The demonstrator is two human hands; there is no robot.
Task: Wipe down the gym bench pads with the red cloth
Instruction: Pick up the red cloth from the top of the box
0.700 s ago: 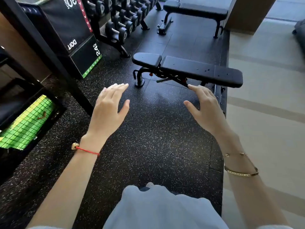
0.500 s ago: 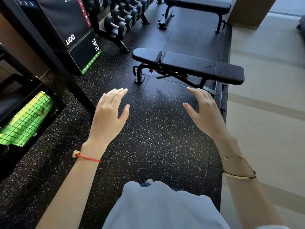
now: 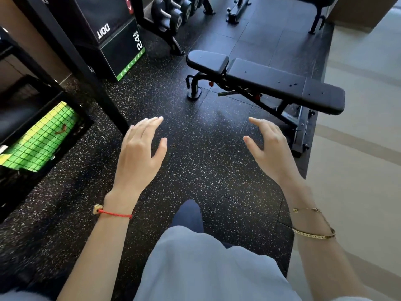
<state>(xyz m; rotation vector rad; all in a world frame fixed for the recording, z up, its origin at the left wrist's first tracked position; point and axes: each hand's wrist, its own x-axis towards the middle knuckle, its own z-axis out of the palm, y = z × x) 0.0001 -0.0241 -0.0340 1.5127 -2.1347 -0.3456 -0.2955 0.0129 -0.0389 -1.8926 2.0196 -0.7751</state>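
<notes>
Nearest, at six o'clock, a pale blue garment [image 3: 206, 268] fills the lower frame with one dark shoe toe [image 3: 188, 213] showing past it. Two bare hands reach out over the speckled rubber floor [image 3: 206, 161]: the left hand [image 3: 138, 157] at ten o'clock, the right hand [image 3: 271, 153] at two o'clock, both with fingers straight and spread, holding nothing. The left wrist wears one red cord bracelet [image 3: 115, 213]; the right wrist wears two gold bracelets [image 3: 312, 235]. Beyond the hands, at one o'clock, stands one gym bench [image 3: 282, 85] with two black pads, a short one and a long one. At eleven o'clock stands one black plyo box [image 3: 117, 46], and farther off one rack of dumbbells [image 3: 173, 11]. A second bench [image 3: 238, 9] is partly seen at twelve o'clock. No red cloth is visible.
</notes>
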